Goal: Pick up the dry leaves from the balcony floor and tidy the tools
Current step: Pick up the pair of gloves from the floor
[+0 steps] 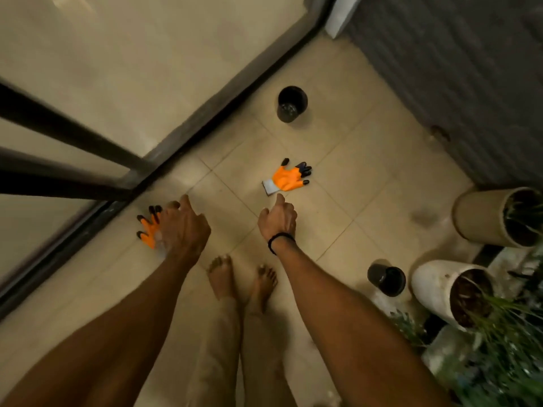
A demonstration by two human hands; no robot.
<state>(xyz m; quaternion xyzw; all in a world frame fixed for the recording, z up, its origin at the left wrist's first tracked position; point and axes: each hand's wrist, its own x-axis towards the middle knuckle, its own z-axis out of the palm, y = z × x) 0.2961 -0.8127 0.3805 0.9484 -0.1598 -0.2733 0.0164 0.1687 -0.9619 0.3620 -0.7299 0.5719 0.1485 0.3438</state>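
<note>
One glove (pixel 147 229) under left hand (pixel 184 230), grip unclear; right hand (pixel 277 220) loosely curled, empty, near other glove (pixel 286 178).

Can see only black fingertips and an orange strip of the near glove (pixel 148 229) past the left hand (pixel 185 230); cannot tell whether gripped or merely touched. Cannot read most fingers of the right hand (pixel 277 220), tucked under its back. Smeared by motion throughout. Loses part of the beige planter (pixel 482 215) to the picture's right edge.
</note>
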